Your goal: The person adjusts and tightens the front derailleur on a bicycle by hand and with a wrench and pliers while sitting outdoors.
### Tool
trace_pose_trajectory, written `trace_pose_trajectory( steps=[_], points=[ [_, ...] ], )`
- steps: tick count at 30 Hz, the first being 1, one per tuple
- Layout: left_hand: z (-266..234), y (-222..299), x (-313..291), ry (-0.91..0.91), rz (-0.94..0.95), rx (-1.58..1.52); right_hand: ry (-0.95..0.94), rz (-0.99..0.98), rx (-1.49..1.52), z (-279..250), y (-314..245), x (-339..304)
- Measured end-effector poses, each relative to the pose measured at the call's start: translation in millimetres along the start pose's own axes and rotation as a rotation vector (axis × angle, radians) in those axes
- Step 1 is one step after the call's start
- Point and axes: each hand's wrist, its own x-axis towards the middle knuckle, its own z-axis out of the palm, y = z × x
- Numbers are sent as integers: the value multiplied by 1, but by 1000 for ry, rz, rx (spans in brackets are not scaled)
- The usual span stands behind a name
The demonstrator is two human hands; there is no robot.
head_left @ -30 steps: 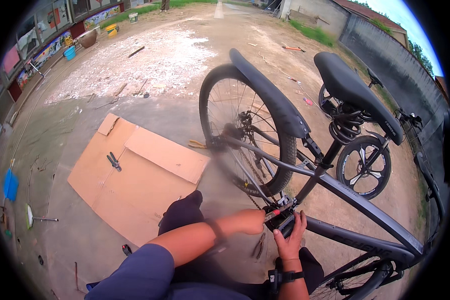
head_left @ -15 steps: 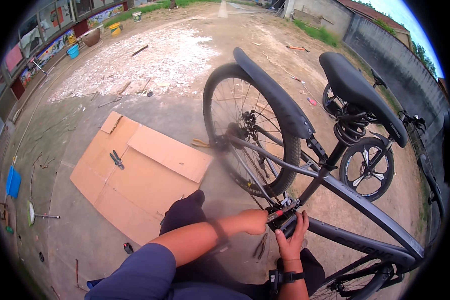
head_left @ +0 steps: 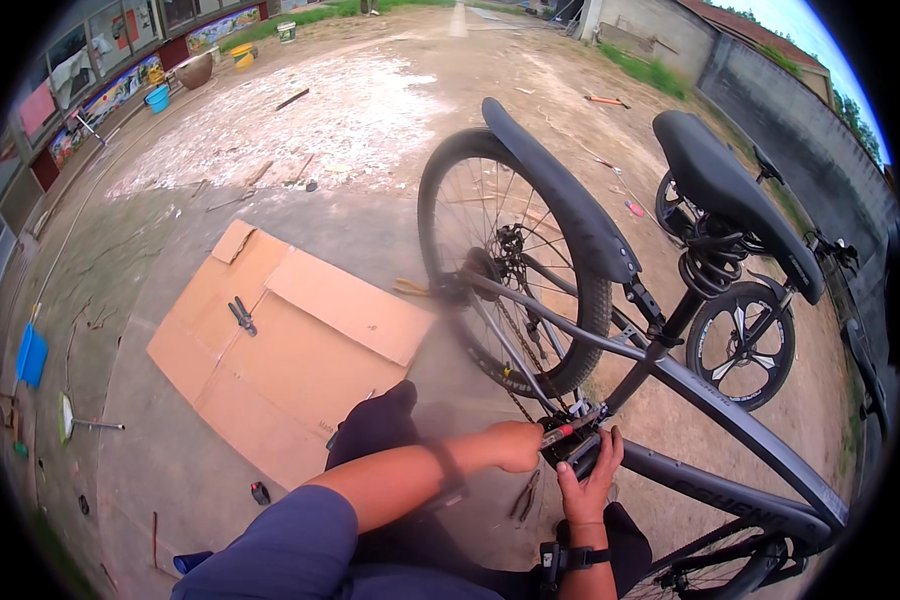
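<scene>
A dark grey bicycle (head_left: 660,360) stands in front of me, its rear wheel toward the upper left. My left hand (head_left: 515,446) is closed round a red-handled tool (head_left: 560,433), whose far end reaches in among the parts by the bottom bracket. The tool's kind cannot be made out. Beside it, my right hand (head_left: 592,480) grips a black pedal (head_left: 576,458) between thumb and fingers. Above the hands are the seat tube and the black saddle (head_left: 735,205). The chain (head_left: 515,345) runs back to the rear wheel.
Pliers (head_left: 523,497) lie on the ground below my hands. Flattened cardboard (head_left: 260,370) to the left carries another pair of pliers (head_left: 241,316). Yellow-handled pliers (head_left: 410,287) lie by the rear wheel. A second bicycle (head_left: 740,345) stands behind, near a grey wall (head_left: 770,110).
The whole view has shifted slightly, so the scene sits a little farther right. Both hands keep their places at the crank area, with the same holds.
</scene>
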Motion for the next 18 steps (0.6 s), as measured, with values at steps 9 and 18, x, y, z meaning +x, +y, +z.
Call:
trace_pose_trajectory(
  steps=[9, 18],
  points=[
    [2, -1, 3, -6, 21, 9, 7, -5, -21, 0, 1, -1],
    [2, 0, 3, -17, -4, 2, 3, -17, -30, 0, 0, 0]
  ],
)
